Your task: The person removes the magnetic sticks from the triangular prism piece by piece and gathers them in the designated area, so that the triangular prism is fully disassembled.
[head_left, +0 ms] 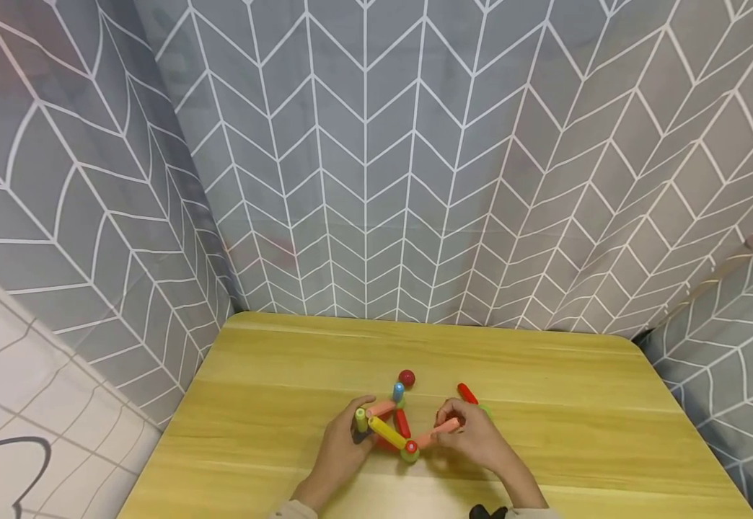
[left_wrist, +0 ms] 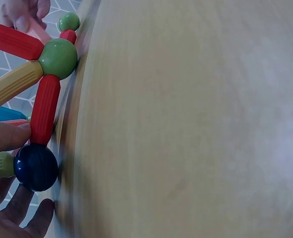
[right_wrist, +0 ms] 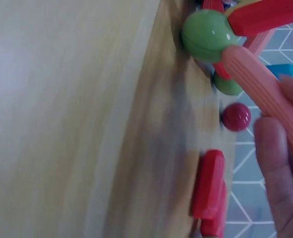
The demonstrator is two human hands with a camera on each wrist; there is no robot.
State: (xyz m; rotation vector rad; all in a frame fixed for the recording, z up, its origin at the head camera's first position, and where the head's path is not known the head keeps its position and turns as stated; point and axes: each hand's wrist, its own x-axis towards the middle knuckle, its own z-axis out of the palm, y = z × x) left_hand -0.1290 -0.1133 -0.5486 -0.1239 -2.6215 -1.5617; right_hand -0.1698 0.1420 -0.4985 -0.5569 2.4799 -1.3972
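A structure of coloured rods and balls stands on the table, with a green ball (left_wrist: pixel 58 59) at its near corner and a dark blue ball (left_wrist: pixel 36 167) at its left corner. My left hand (head_left: pixel 344 441) holds that left corner, its thumb on the red rod (left_wrist: pixel 45 109) between the two balls. My right hand (head_left: pixel 477 437) pinches a salmon rod (right_wrist: pixel 265 89), whose end touches the green ball. A yellow rod (head_left: pixel 387 432) and an upright red rod (left_wrist: pixel 16 41) also meet at that ball. Behind them rises a blue rod (head_left: pixel 399 392).
A dark red ball (head_left: pixel 407 378) lies behind the structure. To the right, beyond my right hand, lie red rods (head_left: pixel 467 393) and something green (head_left: pixel 485 411). A black object (head_left: pixel 487 512) is at the bottom edge near my right sleeve. Patterned curtains (head_left: pixel 376 158) surround the table (head_left: pixel 285 353).
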